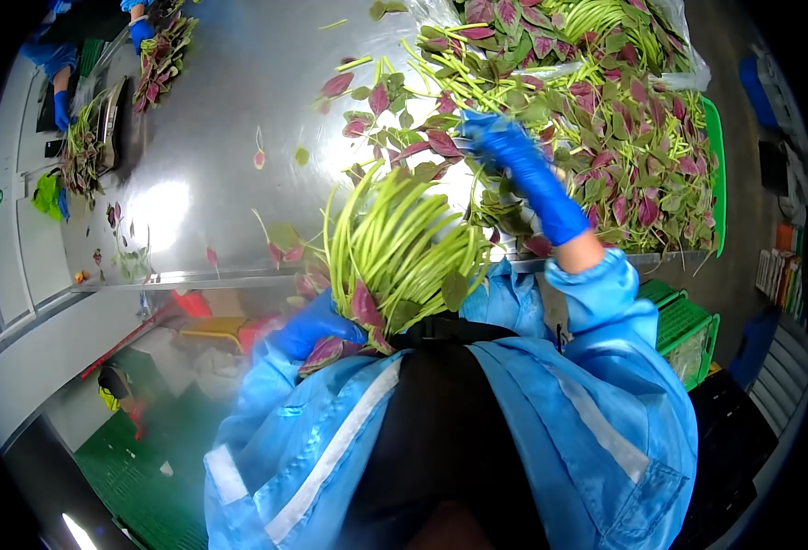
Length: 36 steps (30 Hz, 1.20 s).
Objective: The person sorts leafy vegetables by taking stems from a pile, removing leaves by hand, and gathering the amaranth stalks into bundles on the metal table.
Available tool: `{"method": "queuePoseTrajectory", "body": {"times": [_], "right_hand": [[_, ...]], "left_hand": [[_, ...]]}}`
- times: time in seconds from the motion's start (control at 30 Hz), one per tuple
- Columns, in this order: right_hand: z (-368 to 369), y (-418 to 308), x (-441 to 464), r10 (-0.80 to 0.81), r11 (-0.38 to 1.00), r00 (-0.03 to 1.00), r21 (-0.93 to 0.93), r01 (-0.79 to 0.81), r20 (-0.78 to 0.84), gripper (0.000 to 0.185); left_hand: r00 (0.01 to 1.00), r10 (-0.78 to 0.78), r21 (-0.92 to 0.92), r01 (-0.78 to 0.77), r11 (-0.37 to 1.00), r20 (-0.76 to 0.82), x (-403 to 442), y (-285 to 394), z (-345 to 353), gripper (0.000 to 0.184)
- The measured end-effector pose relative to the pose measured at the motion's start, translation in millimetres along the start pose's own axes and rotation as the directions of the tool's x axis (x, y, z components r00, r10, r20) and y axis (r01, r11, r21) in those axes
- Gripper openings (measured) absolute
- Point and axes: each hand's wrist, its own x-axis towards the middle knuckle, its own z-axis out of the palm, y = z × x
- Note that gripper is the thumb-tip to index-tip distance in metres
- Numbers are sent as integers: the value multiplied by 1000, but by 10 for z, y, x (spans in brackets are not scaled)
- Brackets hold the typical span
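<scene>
My left hand (pixel 317 328), in a blue glove, is closed around a thick bunch of red amaranth (pixel 404 247) close to my chest. The bunch's pale green stems point up and away from me, and purple-green leaves stick out near the glove. My right hand (pixel 505 147), also blue-gloved, reaches over the near edge of a big loose heap of amaranth (pixel 619 165). Motion smears its fingers, so I cannot make out whether they grip a stem. Scattered leaves (pixel 413 137) lie on the metal table (pixel 239 101) left of that hand.
A green crate rim (pixel 716 174) borders the heap on the right, with a plastic bag (pixel 693 55) behind. Green crates (pixel 684 330) stand below the table at right. Across the table, a co-worker's gloved hand (pixel 142 35) is at another bunch (pixel 161 69).
</scene>
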Motion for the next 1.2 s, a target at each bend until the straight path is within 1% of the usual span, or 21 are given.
{"method": "queuePoseTrajectory", "body": {"times": [0.03, 0.13, 0.17, 0.27, 0.33, 0.4, 0.47, 0.5, 0.53, 0.57, 0.63, 0.7, 0.73, 0.8, 0.87, 0.9, 0.97, 1.0, 1.1, 1.13, 1.2], "right_hand": [[351, -114, -280, 273, 924, 956, 246, -291, 105, 42], [678, -279, -416, 497, 704, 739, 286, -650, 454, 46], [623, -242, -422, 195, 925, 902, 234, -300, 385, 46], [351, -63, -226, -188, 963, 971, 222, 154, 145, 52], [217, -259, -116, 267, 840, 956, 456, -293, 121, 58], [518, -410, -255, 391, 890, 855, 96, -445, 340, 52], [660, -333, -293, 143, 990, 832, -84, -116, 536, 54], [565, -382, -289, 275, 961, 861, -133, -241, 427, 51], [529, -526, -179, -13, 623, 912, -710, 328, 410, 44], [321, -609, -134, 74, 950, 996, -306, -54, 54, 43], [226, -664, -111, 58, 984, 992, 174, -37, -115, 43], [755, -985, -313, -394, 910, 904, -68, 409, 164, 56], [899, -809, -259, -537, 703, 748, -282, 653, 390, 72], [1225, -893, -426, -465, 381, 591, -453, 806, 659, 60], [1112, -158, -339, -492, 201, 608, -598, 776, 624, 43], [830, -175, -164, -493, 779, 820, -272, 565, 292, 38], [359, -517, -85, -359, 931, 920, -125, 343, -154, 34], [244, -738, -81, -547, 767, 791, -541, 344, -272, 35], [623, -1011, -664, -454, 638, 891, -706, 308, -23, 46], [760, -947, -860, -267, 581, 956, -772, 260, 121, 55], [1040, -671, -986, -197, 455, 909, -787, 417, 367, 46]], "left_hand": [[1000, -10, 10, 10, 1000, -2, -3, 23, 36, 97], [998, 39, 105, -43, 994, 40, 44, 101, 101, 94], [998, 46, 72, -49, 996, 41, 60, 83, 78, 93], [997, 75, -9, -75, 997, 27, 89, -64, -3, 89], [995, 97, -53, -96, 994, 21, 116, -153, -72, 86], [994, 110, -97, -108, 989, 15, 137, -221, -130, 84], [992, 128, -149, -126, 981, 1, 159, -297, -187, 82], [989, 145, -190, -144, 971, -9, 185, -361, -238, 81], [986, 165, -262, -165, 951, -22, 216, -460, -308, 79], [982, 183, -331, -187, 925, -41, 239, -560, -364, 78], [971, 238, -325, -233, 916, -27, 221, -579, -357, 83], [992, 50, -71, -58, 996, -115, -8, -152, 0, 91], [991, 13, -59, -21, 998, -132, -56, -6, 112, 94], [998, 68, -46, -68, 997, 0, 113, -242, -143, 97], [995, 101, 34, -101, 994, 10, 134, -270, -209, 98], [992, 124, 65, -125, 990, 17, 161, -302, -230, 98], [979, 200, 101, -203, 974, 39, 208, -425, -307, 99], [970, 237, 123, -241, 963, 48, 241, -504, -377, 99], [984, 177, -195, -172, 966, 11, 220, -633, -465, 96], [988, 152, -224, -148, 963, -1, 190, -613, -454, 95], [992, 126, -232, -125, 965, -11, 146, -576, -447, 95]]}}
